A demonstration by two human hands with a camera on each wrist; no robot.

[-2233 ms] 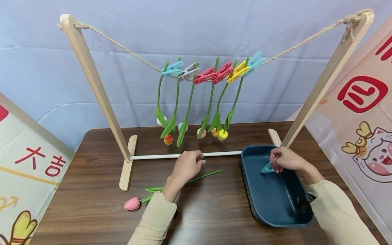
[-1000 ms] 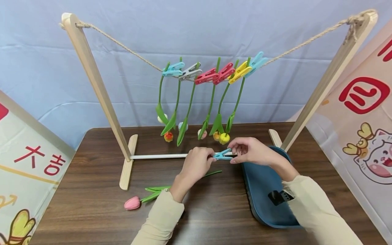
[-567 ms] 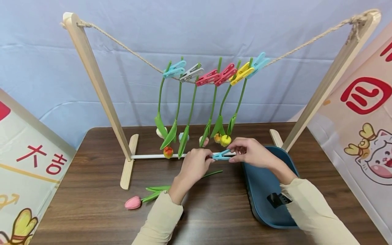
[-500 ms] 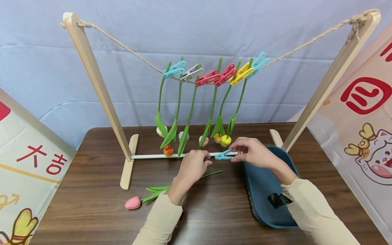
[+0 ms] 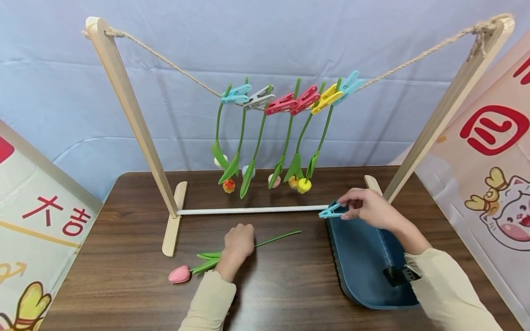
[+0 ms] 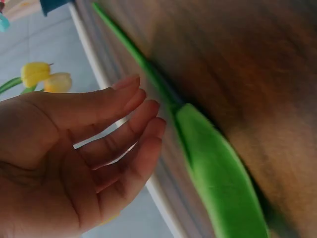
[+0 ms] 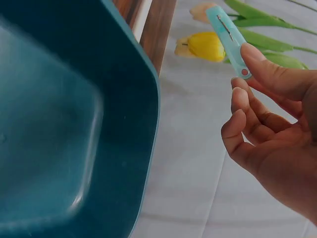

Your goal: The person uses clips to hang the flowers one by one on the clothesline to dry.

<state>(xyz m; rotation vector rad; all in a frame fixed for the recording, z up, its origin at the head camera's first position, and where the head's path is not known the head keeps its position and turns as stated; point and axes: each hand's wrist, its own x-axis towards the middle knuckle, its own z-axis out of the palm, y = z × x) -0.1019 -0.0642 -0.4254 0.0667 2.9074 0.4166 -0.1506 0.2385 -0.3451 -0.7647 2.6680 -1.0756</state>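
My right hand [image 5: 370,209] pinches a light blue clothespin [image 5: 330,211] between thumb and index finger, above the far left rim of a dark blue bin [image 5: 360,262]. The right wrist view shows the other fingers curled loosely below the clothespin [image 7: 228,42]. A pink artificial tulip [image 5: 179,274] lies on the table, its stem pointing right. Over the middle of that tulip is my left hand [image 5: 239,242], hiding part of the stem. In the left wrist view its relaxed, bent fingers hold nothing, with the fingertips close beside the tulip's green stem and leaf [image 6: 213,163].
A rope [image 5: 161,59] sags between two wooden posts [image 5: 132,115]. Several tulips hang head down from it by coloured clothespins [image 5: 281,104]. A white rod [image 5: 248,210] joins the posts low down, behind the lying tulip. Printed banners [image 5: 492,184] flank the table.
The right hand took the clothespin from the bin, brought it to the left fingers, then drew it back right. The left hand let go and came down toward the lying tulip.
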